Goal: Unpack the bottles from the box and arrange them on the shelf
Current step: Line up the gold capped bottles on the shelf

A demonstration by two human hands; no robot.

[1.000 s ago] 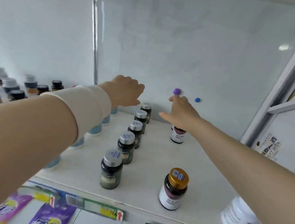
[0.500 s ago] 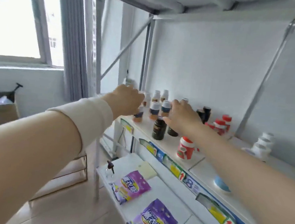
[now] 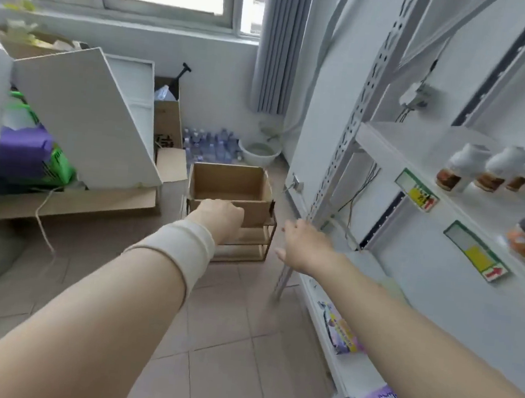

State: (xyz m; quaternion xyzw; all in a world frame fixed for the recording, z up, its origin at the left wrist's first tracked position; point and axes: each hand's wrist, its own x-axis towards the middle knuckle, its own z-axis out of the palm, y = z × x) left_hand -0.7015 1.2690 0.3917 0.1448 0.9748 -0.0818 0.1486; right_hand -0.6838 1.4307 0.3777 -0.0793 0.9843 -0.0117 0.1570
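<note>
An open brown cardboard box stands on a low wooden rack on the tiled floor; the part of its inside that I can see shows no bottles. My left hand, a cream band on its wrist, is stretched out in front of the box's near wall with fingers loosely curled, holding nothing. My right hand reaches out to the right of the box, fingers relaxed and empty. The white shelf on the right carries white-capped bottles, blurred.
A leaning white board and piled cardboard sit at the left. Water bottles and a white basin stand under the window. The shelf's upright post is just right of the box. Purple packets lie on the lower shelf.
My view has swung left, away from the shelf and down to the box on the floor. Both empty hands have come off the shelf bottles and now stretch toward the box.
</note>
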